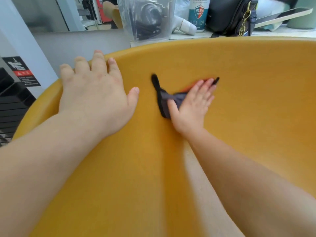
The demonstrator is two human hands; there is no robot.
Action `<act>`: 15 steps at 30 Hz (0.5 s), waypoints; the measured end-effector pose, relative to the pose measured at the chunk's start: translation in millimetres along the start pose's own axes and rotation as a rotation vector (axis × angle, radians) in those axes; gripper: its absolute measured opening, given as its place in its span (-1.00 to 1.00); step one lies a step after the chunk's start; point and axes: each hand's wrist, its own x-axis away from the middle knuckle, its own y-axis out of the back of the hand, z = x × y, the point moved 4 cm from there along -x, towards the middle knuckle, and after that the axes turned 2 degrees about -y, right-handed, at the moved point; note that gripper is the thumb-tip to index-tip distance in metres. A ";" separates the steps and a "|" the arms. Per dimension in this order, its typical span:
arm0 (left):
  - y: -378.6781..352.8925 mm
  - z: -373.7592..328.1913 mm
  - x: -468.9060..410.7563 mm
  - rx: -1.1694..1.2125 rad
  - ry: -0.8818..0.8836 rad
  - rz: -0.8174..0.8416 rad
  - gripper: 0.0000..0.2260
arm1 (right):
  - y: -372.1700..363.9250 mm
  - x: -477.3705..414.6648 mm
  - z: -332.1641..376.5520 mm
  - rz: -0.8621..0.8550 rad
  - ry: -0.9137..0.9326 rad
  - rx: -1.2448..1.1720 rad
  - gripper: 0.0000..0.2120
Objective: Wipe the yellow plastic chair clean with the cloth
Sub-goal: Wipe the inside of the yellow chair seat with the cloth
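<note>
Centre frame, the right hand (pixel 191 106) presses the dark grey cloth (pixel 168 100) flat-fingered against the yellow plastic chair (pixel 256 93); the left hand (pixel 95 93), fingers spread, steadies its upper-left rim.

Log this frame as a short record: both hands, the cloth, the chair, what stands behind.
chair: yellow plastic, fills the view
left hand: flat, fingers on the chair rim, holding nothing
right hand: flat, presses the cloth against the chair
cloth: dark, bunched, partly under the right hand
behind: black bag, white bottle
</note>
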 end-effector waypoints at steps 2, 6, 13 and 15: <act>0.7 0.0 0.8 0.027 0.009 -0.006 -0.20 | -1.5 -7.6 61.7 -0.034 0.020 -0.125 0.00; 1.9 2.3 1.9 0.062 0.008 -0.006 -0.20 | -23.1 60.5 139.1 0.066 0.418 -0.239 -0.25; 5.2 3.0 3.2 0.105 -0.011 -0.005 -0.21 | -31.0 107.3 -8.2 0.297 0.835 0.192 -0.23; 5.2 1.9 4.2 0.090 -0.011 0.001 -0.25 | -12.8 63.9 -65.5 0.196 0.688 0.371 -0.22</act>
